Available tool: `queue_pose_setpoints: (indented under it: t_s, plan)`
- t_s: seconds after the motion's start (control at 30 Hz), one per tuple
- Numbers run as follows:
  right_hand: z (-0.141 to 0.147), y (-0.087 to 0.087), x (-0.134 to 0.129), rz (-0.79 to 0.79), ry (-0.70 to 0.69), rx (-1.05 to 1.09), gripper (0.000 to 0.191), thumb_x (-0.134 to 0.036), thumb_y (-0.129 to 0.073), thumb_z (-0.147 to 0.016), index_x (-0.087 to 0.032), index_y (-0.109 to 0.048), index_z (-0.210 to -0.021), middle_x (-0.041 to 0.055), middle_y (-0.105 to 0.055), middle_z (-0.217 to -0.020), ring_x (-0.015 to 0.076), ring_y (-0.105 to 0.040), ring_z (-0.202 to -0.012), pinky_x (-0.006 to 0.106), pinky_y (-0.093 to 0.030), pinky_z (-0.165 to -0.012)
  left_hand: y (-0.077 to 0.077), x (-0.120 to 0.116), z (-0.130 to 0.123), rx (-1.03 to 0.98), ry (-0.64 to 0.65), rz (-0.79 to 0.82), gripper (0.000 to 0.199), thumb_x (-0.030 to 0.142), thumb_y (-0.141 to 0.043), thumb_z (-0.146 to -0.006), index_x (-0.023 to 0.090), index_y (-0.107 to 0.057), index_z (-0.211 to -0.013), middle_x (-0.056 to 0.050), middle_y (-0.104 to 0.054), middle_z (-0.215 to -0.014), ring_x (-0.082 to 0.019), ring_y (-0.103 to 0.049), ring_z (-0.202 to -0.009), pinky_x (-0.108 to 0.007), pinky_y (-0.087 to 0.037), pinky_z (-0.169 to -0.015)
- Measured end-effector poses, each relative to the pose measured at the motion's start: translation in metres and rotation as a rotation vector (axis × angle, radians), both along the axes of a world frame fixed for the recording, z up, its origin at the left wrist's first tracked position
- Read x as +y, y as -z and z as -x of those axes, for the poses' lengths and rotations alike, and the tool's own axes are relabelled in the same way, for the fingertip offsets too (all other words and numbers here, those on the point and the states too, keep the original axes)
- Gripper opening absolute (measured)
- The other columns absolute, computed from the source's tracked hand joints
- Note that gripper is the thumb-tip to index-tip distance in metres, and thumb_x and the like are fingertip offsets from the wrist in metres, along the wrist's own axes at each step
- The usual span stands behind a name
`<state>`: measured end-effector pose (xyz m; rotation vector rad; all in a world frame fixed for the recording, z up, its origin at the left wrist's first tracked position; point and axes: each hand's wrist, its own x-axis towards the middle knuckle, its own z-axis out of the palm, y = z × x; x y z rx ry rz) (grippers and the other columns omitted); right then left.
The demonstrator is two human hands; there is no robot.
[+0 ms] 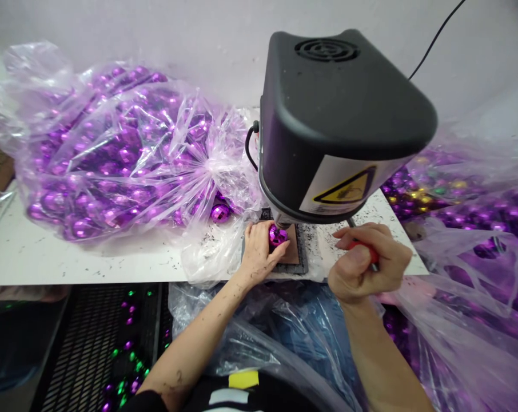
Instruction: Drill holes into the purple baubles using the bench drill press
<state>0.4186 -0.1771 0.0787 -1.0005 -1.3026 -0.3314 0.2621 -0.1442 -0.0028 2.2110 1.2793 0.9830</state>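
Observation:
A black-housed bench drill press [345, 103] with a yellow warning label stands on the white table in front of me. Under its spindle, my left hand [260, 247] grips a shiny purple faceted ball [278, 234], thumb and fingers around its sides. The ball rests over a brown board [291, 252] on the machine's dark base [301, 260]. My right hand [368, 263] is wrapped around the red-handled lever [365, 250] at the machine's right side. The housing hides most of the spindle, so I cannot tell how far its tip reaches into the ball.
A knotted clear bag of purple balls [122, 154] fills the table's left side, with a loose purple ball [220, 213] beside it. More bagged balls [469, 229] lie at right. Dark shavings speckle the white table [113, 263]. Below left, bead strings [130, 355] hang by a black mesh crate [83, 343].

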Motion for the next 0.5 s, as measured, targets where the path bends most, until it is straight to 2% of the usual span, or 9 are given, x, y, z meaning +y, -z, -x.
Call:
queue_pose_setpoints:
  t_s: [0.13, 0.27, 0.43, 0.5]
  plan:
    - [-0.003, 0.007, 0.002, -0.029, -0.019, -0.002, 0.016, -0.028, -0.051, -0.091, -0.015, -0.060, -0.093, 0.0003, -0.050, -0.065, 0.0097, -0.051, -0.066, 0.024, -0.047, -0.056, -0.001, 0.000, 0.000, 0.009, -0.011, -0.011, 0.029, 0.033, -0.062, -0.092, 0.020, -0.050, -0.114, -0.008, -0.061, -0.109, -0.024, -0.055, -0.107, -0.043, -0.037, -0.104]
    - [-0.006, 0.014, 0.002, -0.021, -0.028, -0.026, 0.013, -0.024, -0.050, -0.089, -0.015, -0.060, -0.091, 0.0013, -0.052, -0.067, 0.0117, -0.056, -0.072, 0.028, -0.051, -0.063, 0.000, 0.001, 0.000, 0.020, -0.010, -0.007, 0.029, 0.033, -0.061, -0.092, 0.020, -0.050, -0.115, -0.008, -0.061, -0.109, -0.024, -0.055, -0.107, -0.043, -0.038, -0.103]
    - [-0.006, 0.033, 0.002, 0.021, -0.046, -0.056, 0.014, -0.019, -0.050, -0.087, -0.017, -0.059, -0.098, 0.0009, -0.055, -0.073, 0.0108, -0.057, -0.073, 0.026, -0.050, -0.064, 0.001, 0.000, -0.001, 0.025, -0.018, -0.007, 0.029, 0.033, -0.061, -0.093, 0.020, -0.050, -0.116, -0.007, -0.061, -0.107, -0.024, -0.056, -0.106, -0.042, -0.039, -0.101]
    - [-0.008, 0.033, 0.001, 0.036, -0.050, -0.071, 0.014, -0.020, -0.051, -0.087, -0.017, -0.059, -0.097, 0.0003, -0.054, -0.071, 0.0104, -0.057, -0.070, 0.025, -0.048, -0.062, 0.002, -0.001, -0.001, 0.023, -0.020, -0.008, 0.030, 0.033, -0.062, -0.092, 0.020, -0.049, -0.117, -0.008, -0.061, -0.108, -0.024, -0.056, -0.106, -0.042, -0.039, -0.101]
